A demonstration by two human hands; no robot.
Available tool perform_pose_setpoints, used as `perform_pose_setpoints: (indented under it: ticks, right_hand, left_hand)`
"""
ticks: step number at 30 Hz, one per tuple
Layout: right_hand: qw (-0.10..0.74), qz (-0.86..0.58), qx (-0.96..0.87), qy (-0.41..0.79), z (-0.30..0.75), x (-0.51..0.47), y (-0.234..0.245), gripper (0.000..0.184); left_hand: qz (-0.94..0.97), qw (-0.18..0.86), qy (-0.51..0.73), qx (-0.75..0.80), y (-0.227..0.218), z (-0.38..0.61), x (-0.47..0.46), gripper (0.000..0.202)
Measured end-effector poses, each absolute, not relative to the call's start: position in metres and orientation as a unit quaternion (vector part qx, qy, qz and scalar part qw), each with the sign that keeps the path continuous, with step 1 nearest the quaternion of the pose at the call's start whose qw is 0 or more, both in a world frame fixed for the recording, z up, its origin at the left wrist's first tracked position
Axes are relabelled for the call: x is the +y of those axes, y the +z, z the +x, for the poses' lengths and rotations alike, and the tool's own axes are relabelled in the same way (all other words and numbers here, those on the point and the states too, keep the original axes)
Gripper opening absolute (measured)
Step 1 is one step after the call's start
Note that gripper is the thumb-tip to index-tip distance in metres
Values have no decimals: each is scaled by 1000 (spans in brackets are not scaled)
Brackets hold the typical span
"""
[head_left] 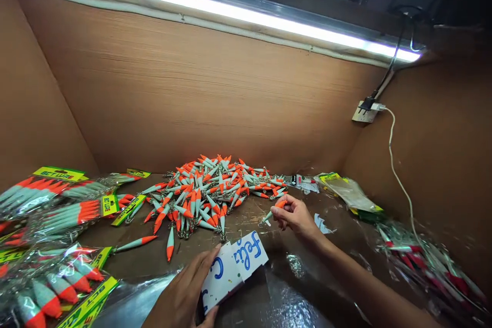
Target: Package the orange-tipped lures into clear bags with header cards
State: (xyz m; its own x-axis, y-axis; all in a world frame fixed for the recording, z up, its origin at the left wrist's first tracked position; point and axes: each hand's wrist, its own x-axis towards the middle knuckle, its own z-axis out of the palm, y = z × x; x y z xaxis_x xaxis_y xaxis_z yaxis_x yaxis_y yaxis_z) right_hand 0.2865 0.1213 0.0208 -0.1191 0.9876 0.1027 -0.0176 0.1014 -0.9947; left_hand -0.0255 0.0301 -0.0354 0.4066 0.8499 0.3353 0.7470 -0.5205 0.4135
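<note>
My right hand [294, 215] is closed round one orange and pale-green fishing lure [273, 209], held just right of a big pile of the same lures [203, 192] on the brown table. My left hand [188, 292] grips a white card with blue handwriting [234, 269] near the table's front edge, thumb on top and fingers beneath. The card is tilted, its far end pointing toward my right hand.
Bagged lures with yellow-green header cards [57, 225] are stacked at the left. Empty clear bags and more packs [418, 256] lie at the right. Brown board walls enclose the bench; a strip light [215, 7] runs overhead, and a white cable [400, 174] hangs from a socket [367, 111].
</note>
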Motion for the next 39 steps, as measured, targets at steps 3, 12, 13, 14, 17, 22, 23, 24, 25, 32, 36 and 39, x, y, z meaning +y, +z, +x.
perform_pose_setpoints:
  ticks: [3,12,13,14,17,22,23,24,25,32,36,39]
  right_hand:
    - [479,-442,-523,550,271,116,24,43]
    - [321,-437,-672,504,259,91,19,23]
    - [292,-429,-722,457,259,89,18,17]
    - [263,-419,-770,404,258,87,15,15]
    - [205,-391,-864,243,252,84,3,18]
    - [173,-379,-890,185,237,77,-20,12]
    - [164,-368,-893,198,235,75,-22,11]
    - [154,-353,-898,210,233,74,-22,11]
    - [143,-337,-903,223,232,72,-23,12]
    - [135,-331,-896,264,229,74,-32,8]
    - [99,-278,-917,268,241,79,-18,4]
    - [70,-271,-919,278,238,93,15,14]
  left_hand:
    - [833,105,269,472,-38,-27,31,108]
    - [833,158,245,470,-40,-29,29,99]
    - [833,164,240,471,-38,-29,29,99]
    - [834,169,237,470,-36,-29,29,100]
    - [836,178,236,463,-32,-28,28,101]
    - [837,199,231,455,-28,-26,26,98]
    - [837,203,232,453,-27,-26,26,97]
    - [837,207,232,451,-27,-25,25,97]
    - [836,212,231,449,-27,-25,25,97]
    - [837,224,206,455,-34,-31,25,102]
    - [834,234,203,456,-35,-33,25,101]
    - [839,229,212,446,-31,-33,26,98]
